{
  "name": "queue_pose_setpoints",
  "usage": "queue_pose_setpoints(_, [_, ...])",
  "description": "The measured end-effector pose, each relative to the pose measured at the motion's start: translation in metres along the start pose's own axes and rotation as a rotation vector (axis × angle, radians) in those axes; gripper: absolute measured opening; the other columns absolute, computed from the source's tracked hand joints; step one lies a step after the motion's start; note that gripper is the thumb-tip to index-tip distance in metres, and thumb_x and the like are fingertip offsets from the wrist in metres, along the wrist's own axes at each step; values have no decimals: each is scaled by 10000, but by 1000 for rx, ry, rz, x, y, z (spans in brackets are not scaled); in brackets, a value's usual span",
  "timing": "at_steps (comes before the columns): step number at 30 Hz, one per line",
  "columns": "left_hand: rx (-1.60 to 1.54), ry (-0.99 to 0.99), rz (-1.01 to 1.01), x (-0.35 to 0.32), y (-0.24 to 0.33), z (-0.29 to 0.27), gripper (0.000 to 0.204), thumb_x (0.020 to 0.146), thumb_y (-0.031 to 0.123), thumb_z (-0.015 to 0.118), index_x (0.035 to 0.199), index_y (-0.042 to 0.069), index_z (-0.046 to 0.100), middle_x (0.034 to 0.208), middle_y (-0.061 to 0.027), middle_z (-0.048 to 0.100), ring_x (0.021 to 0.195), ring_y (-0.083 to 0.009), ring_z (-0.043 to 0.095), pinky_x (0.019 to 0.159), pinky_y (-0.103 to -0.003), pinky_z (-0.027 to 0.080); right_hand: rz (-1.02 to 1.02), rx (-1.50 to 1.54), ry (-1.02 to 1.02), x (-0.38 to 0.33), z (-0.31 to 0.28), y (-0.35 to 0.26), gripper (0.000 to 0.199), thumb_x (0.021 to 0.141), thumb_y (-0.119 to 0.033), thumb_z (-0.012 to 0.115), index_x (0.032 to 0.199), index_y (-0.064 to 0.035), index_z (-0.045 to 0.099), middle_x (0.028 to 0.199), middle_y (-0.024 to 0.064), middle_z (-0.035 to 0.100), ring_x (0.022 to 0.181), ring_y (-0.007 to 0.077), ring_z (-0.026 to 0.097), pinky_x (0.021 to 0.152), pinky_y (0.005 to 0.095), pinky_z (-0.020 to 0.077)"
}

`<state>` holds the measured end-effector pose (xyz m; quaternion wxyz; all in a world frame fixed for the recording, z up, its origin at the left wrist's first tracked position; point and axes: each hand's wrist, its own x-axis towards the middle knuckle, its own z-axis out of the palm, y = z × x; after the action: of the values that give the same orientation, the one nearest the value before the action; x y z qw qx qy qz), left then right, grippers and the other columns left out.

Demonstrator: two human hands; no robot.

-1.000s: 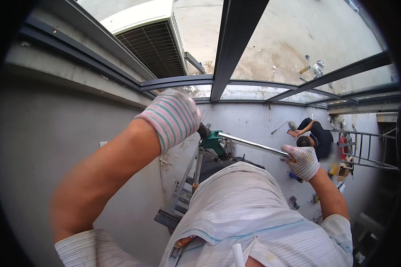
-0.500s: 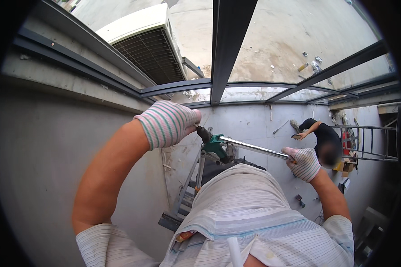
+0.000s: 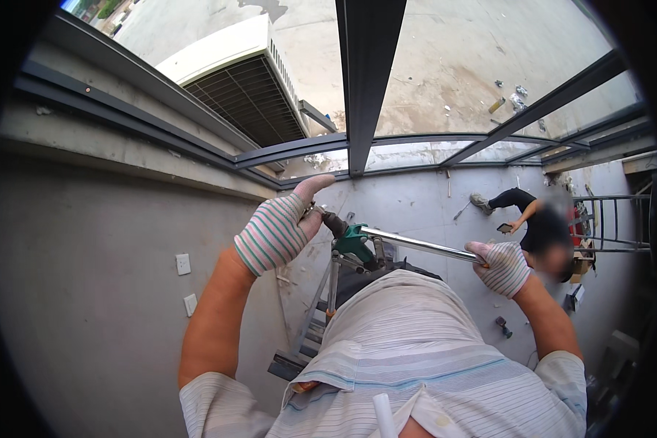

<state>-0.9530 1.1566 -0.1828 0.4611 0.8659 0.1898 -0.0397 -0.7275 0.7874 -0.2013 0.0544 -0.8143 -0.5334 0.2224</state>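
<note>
My right hand, in a striped knit glove, is wrapped round the end of one long silver handle of a hand riveter. The tool has a green head and a dark nose, and its second silver handle runs down in front of my body. My left hand, gloved in white with green and pink stripes, is at the nose. Its thumb side lies against the nose tip and one finger points up and away. A small metallic piece shows between its fingers, too small to name.
A dark metal window frame stands ahead, with a white outdoor air-conditioner unit beyond it. A ladder is below me. At right, a person bends near another ladder, holding a phone-like object. Wall switches are at left.
My left hand has turned at the riveter's nose and one finger has lifted away, with the forearm shifting right. My right hand keeps its grip. The person has moved slightly right in view.
</note>
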Motion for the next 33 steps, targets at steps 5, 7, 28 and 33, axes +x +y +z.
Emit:
queue_pose_setpoints(5, [-107, 78, -56, -7, 2, 12, 641, 961, -6, 540, 1576, 113, 401, 1111, -68, 668, 885, -99, 591, 877, -262, 505, -1, -19, 1, -4, 3, 3, 205, 836, -91, 641, 1038, -120, 624, 683, 122, 613, 644, 352, 654, 586, 445, 520])
queue_pose_setpoints(7, [-159, 173, 33, -10, -5, 23, 655, 965, -9, 550, 1588, 99, 379, 954, -25, 642, 824, -68, 563, 835, -242, 506, 0, -3, 8, -6, 3, 2, 204, 836, -88, 640, 1037, -118, 625, 685, 125, 614, 648, 355, 655, 588, 445, 520])
queue_pose_setpoints(28, [-313, 332, 32, -4, -3, 60, 283, 1053, 290, 630, 1030, 41, 761, 798, 66, 612, 723, -30, 472, 633, -200, 391, -112, -150, 132, -25, -19, 38, 275, 818, -96, 711, 1077, -130, 624, 667, 96, 601, 601, 316, 643, 534, 428, 510])
queue_pose_setpoints(33, [-483, 401, -13, 2, 5, 75, 281, 1051, 280, 633, 1041, 35, 771, 748, 67, 591, 690, -10, 467, 611, -188, 375, -185, -453, 216, -17, -63, 43, 336, 744, -180, 798, 1031, -127, 632, 694, 58, 600, 647, 279, 638, 569, 409, 495])
